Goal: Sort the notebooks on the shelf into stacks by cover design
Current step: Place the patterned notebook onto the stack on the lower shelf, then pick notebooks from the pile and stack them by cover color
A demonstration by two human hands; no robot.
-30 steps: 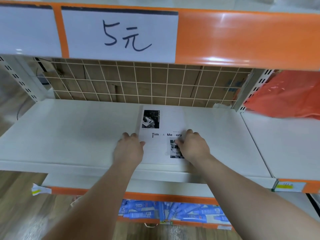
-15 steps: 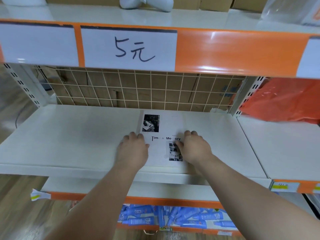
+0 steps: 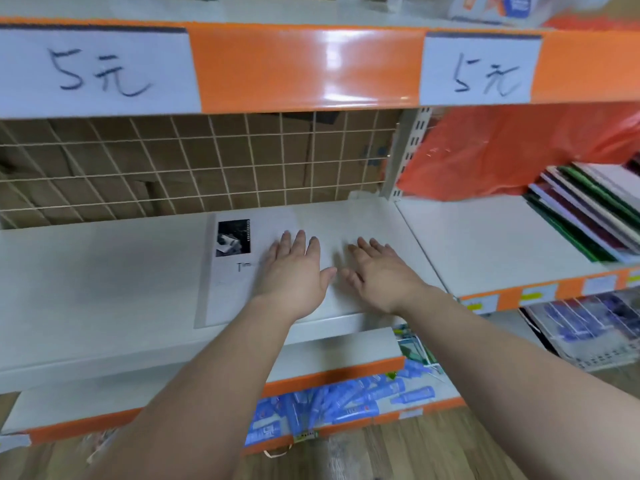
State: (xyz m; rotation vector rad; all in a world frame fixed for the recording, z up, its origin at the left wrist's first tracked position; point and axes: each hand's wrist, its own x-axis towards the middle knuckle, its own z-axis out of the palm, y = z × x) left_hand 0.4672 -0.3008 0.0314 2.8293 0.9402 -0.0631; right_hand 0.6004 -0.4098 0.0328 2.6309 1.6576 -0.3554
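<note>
Notebooks (image 3: pixel 588 216) in a slanted pile sit on the next shelf bay, well to the right of both hands, with their long edges running roughly front to back. My right hand (image 3: pixel 381 275) is the nearer one. Both hands are empty, fingers straight and spread, with the left hand (image 3: pixel 294 268) over the white notebook (image 3: pixel 228 289) lying on the shelf (image 3: pixel 86 271). I can read only "T" on its cover; the price cards (image 3: pixel 97 72) say "5元".

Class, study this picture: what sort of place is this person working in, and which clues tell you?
Most likely a shop, probably selling stationery: handwritten 5元 price signs, metal display shelving, a stack of notebooks at the right and blue packaged goods lower down.
</note>
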